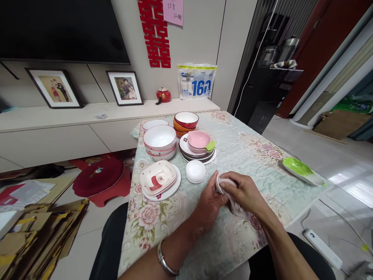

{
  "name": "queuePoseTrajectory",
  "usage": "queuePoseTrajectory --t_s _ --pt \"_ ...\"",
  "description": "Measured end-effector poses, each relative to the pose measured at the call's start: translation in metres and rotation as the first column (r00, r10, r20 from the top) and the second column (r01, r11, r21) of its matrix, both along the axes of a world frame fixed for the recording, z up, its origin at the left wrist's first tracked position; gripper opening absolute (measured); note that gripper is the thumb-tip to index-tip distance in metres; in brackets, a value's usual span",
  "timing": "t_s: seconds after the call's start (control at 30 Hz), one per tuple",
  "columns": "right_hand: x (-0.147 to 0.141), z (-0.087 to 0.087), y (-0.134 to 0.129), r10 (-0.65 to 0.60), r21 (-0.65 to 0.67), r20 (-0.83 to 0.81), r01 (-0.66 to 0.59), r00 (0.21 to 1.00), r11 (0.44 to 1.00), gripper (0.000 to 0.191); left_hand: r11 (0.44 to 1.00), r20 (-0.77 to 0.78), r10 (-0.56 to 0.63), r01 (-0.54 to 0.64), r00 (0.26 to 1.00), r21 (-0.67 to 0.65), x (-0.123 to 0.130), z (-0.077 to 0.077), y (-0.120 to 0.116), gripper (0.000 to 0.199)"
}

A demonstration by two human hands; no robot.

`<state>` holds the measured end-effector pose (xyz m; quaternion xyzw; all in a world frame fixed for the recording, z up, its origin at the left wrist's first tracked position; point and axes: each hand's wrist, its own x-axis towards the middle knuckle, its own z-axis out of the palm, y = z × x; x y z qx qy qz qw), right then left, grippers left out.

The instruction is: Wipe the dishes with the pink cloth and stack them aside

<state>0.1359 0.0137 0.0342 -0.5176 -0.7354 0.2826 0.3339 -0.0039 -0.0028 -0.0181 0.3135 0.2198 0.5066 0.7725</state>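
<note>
Near the middle of the floral tablecloth, my left hand (210,202) grips a small white dish (218,183) by its edge. My right hand (243,190) presses a pale cloth (237,210) against the dish, and the cloth hangs below my fingers. Just left of my hands stands a stack of small white dishes (195,171). Behind it, pink bowls (199,140) rest on a stack of plates (186,148). A rectangular patterned dish (157,178) sits on a white plate (177,182) at the left.
White bowls with red rims (159,138) and a red bowl (186,119) on orange ones stand at the back left. A green-and-white dish (301,171) lies near the right edge. Behind the table is a low cabinet (116,116); a red stool (99,177) stands left.
</note>
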Motion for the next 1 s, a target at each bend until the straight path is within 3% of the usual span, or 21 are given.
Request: queuePoseTrajectory --t_s 0.1,0.23,0.37,0.53,0.63,0.73,0.9,1.0 --pt "0.009 0.006 0.0 0.155 -0.072 -0.046 -0.158 0.987 0.985 0.018 1.0 -0.006 0.025 -0.024 1.0 0.001 0.0 -0.004 0.001 0.088" --pt "0.018 0.009 0.0 0.227 -0.068 0.147 -0.219 0.963 0.973 0.023 0.996 -0.027 0.075 -0.076 0.997 -0.039 0.0 -0.005 0.002 0.081" --pt "0.017 0.003 -0.001 0.073 0.025 0.361 -0.088 0.93 0.996 0.026 0.998 -0.051 0.051 -0.052 0.997 -0.022 -0.001 -0.004 0.002 0.075" --pt "0.004 -0.005 0.0 -0.138 0.183 0.467 0.057 0.873 0.981 0.027 0.996 -0.051 0.061 -0.064 0.997 -0.064 -0.002 0.004 0.001 0.072" --pt "0.0 -0.007 0.0 -0.167 0.149 0.518 0.104 0.839 0.983 0.027 0.993 -0.082 0.11 -0.112 0.991 -0.02 -0.003 0.008 0.0 0.074" --pt "0.003 -0.004 0.001 -0.07 0.028 0.453 0.065 0.889 0.998 0.023 0.988 -0.135 0.151 -0.146 0.979 0.049 -0.004 0.009 0.0 0.077" --pt "0.014 0.006 -0.002 0.163 -0.18 0.093 -0.144 0.982 0.973 0.016 0.991 -0.181 0.106 -0.09 0.978 0.097 -0.003 0.008 -0.002 0.076" --pt "0.018 0.005 0.0 0.169 -0.268 0.054 -0.149 0.984 0.952 0.015 0.993 -0.211 0.081 -0.059 0.974 0.106 -0.002 0.007 -0.004 0.076"
